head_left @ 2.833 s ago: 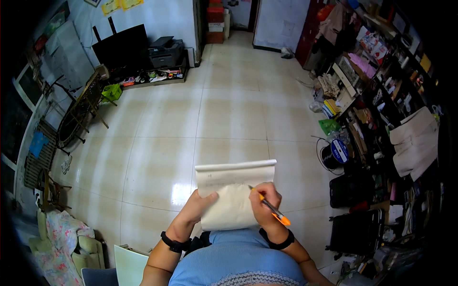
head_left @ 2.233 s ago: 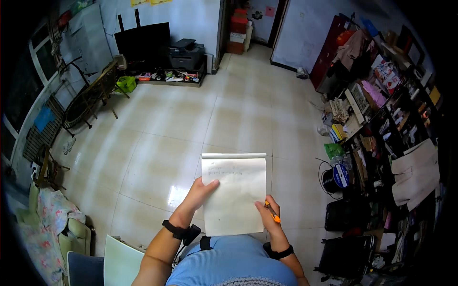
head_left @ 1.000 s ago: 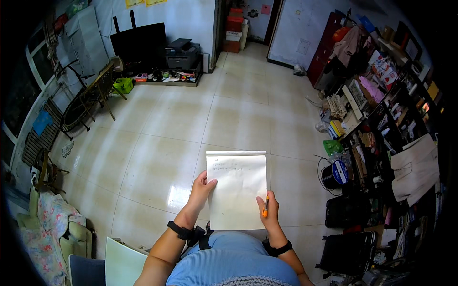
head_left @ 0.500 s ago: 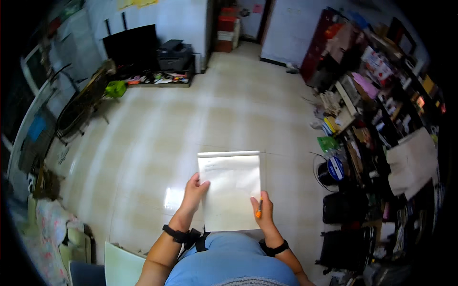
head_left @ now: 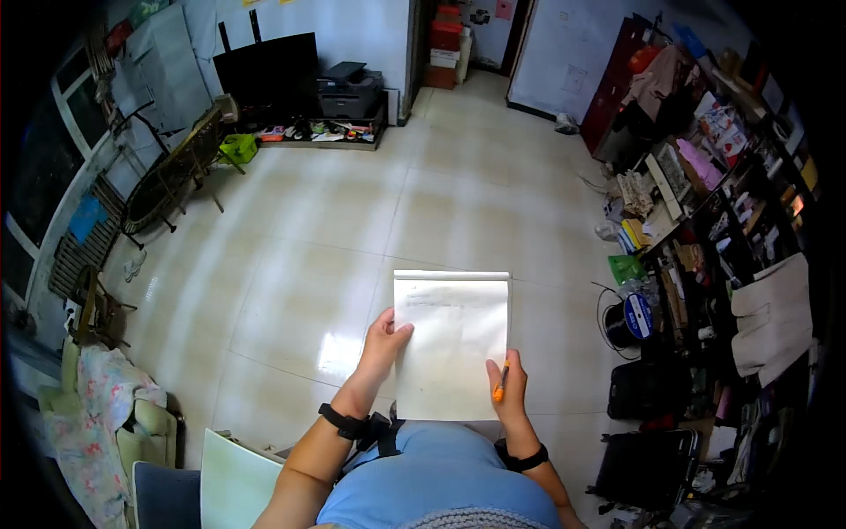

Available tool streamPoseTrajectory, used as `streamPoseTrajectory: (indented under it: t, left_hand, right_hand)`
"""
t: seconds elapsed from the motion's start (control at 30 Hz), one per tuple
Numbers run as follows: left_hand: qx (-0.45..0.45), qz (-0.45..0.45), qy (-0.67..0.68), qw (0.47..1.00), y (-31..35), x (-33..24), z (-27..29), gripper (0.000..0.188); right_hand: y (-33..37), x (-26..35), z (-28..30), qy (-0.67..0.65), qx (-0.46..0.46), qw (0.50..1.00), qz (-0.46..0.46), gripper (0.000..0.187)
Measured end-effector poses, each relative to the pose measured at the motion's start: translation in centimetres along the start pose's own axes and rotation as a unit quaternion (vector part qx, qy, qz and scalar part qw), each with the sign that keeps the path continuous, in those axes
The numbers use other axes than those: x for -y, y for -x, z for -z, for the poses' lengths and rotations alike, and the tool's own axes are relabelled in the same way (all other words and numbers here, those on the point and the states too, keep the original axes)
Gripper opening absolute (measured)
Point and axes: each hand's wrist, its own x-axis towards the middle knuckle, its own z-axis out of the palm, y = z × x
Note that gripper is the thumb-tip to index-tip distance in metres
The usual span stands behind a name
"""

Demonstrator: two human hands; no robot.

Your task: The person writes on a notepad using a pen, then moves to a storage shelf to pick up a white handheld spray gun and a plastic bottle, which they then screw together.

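Observation:
A white paper pad (head_left: 449,353) with a bound top edge is held up in front of my body, above the tiled floor. My left hand (head_left: 384,340) grips its left edge, thumb on the front and fingers behind. At the lower right edge, my right hand (head_left: 511,381) clasps the pad too, its thumb lying on the page. An orange pen (head_left: 500,384) is tucked upright in that same hand, beside the thumb. Faint marks show near the top of the page; they are too small to make out. Each wrist wears a black band.
Glossy tiles (head_left: 317,220) spread ahead. Crowded shelves (head_left: 705,220) line the right, with a cable spool (head_left: 627,319) and black cases (head_left: 643,467) on the floor. A printer (head_left: 350,92) and a dark screen (head_left: 266,78) stand far left. A pale tabletop (head_left: 233,485) is near my left elbow.
The view has shifted, so the pad and both hands appear a little farther right and slightly higher. The grip on pad and pen looks the same.

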Motion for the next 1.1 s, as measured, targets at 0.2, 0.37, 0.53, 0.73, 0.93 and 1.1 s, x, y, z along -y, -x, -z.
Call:
streamPoseTrajectory:
  t: [0.2, 0.37, 0.53, 0.73, 0.93, 1.1]
  left_hand:
    - [-0.02, 0.005, 0.014, 1.0, 0.6, -0.5, 0.9, 0.032]
    - [-0.024, 0.005, 0.002, 1.0, 0.5, -0.4, 0.2, 0.032]
    - [-0.024, 0.002, 0.007, 1.0, 0.7, -0.7, 0.3, 0.031]
    - [-0.027, 0.011, -0.008, 1.0, 0.6, -0.5, 0.6, 0.029]
    - [-0.032, 0.014, -0.003, 0.999, 0.8, -1.0, 0.3, 0.029]
    - [-0.033, 0.01, 0.002, 0.999, 0.7, -1.0, 0.3, 0.03]
  right_hand:
    - [0.0, 0.3, -0.7, 0.041, -0.016, 0.996, 0.077, 0.027]
    - [0.3, 0.1, 0.3, 0.019, 0.004, 1.0, 0.004, 0.025]
    - [0.1, 0.9, 0.0, 0.011, 0.002, 1.0, 0.015, 0.025]
    - [0.1, 1.0, 0.0, 0.015, 0.005, 1.0, 0.017, 0.025]
    - [0.1, 0.4, -0.3, 0.031, -0.008, 0.999, 0.034, 0.025]
    - [0.0, 0.9, -0.2, 0.023, 0.007, 1.0, 0.016, 0.025]
